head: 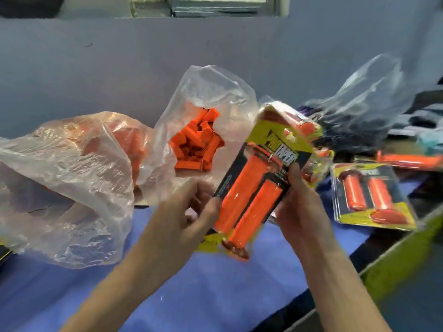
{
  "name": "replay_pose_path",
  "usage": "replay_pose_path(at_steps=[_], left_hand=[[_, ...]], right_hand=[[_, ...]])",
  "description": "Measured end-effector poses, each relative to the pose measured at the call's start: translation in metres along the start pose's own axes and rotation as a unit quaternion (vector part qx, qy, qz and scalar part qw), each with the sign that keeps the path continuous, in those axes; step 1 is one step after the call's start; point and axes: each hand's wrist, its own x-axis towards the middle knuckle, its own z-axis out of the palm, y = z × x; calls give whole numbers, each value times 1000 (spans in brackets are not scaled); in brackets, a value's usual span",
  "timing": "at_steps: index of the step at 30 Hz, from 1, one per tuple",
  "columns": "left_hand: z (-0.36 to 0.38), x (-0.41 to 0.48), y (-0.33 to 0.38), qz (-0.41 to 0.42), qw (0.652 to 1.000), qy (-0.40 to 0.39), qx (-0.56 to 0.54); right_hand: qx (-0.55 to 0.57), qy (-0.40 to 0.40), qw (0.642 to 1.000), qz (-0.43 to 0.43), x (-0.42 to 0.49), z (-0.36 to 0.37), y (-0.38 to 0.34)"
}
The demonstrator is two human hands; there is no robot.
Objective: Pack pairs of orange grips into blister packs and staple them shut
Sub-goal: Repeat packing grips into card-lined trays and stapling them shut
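Pack [261, 178] held above the worktop [215, 283], long axis tilted up toward the far right. Left hand [189, 212] pinches its lower left edge; right hand [299, 202] clamps its right side. Two grips [244, 195] lie inside, lengthwise.

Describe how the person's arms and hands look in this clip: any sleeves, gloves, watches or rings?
Both hands are bare: the left hand and right hand wear no gloves, and no ring shows on the visible fingers. The forearms are uncovered right down to the bottom edge of the picture, with no sleeve, cuff, watch or bracelet in view. No marks or bandages can be made out, though the picture is slightly blurred.
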Motion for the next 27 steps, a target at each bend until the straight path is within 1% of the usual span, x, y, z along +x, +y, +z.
replay_pose_path(at_steps=[1,3,4,6,8,9,10,11,13,15,17,20,23,26,27], left_hand=[[9,21,11,51,997,20,50],[25,70,36,145,978,87,125],[32,96,49,189,962,122,154],[46,150,68,270,918,187,223],[61,202,76,312,863,243,315],[67,226,74,321,839,252,359],[74,249,68,320,823,244,400],[81,269,58,311,815,221,436],[94,300,32,281,816,157,480],[107,316,4,260,829,103,484],[120,323,-21,244,838,56,485],[136,333,-46,218,844,32,489],[146,344,-54,194,855,7,482],[150,355,-55,164,868,-53,467],[150,357,-56,152,867,-64,470]], right_hand=[[-7,6,1000,-26,9,1,-15],[-23,45,996,-76,34,8,-45],[-32,69,993,-91,47,12,-59],[-54,100,989,-99,74,23,-81],[-62,99,988,-97,99,36,-98],[-52,86,991,-93,110,41,-104],[-33,71,993,-88,122,46,-109],[-16,59,995,-82,133,49,-113],[-2,31,998,-60,155,50,-116],[14,8,1000,-10,171,44,-111],[32,11,999,37,184,36,-100],[44,7,996,78,198,22,-83],[57,11,994,88,209,16,-80],[16,23,996,79,214,17,-83],[-5,26,997,77,215,16,-84]])
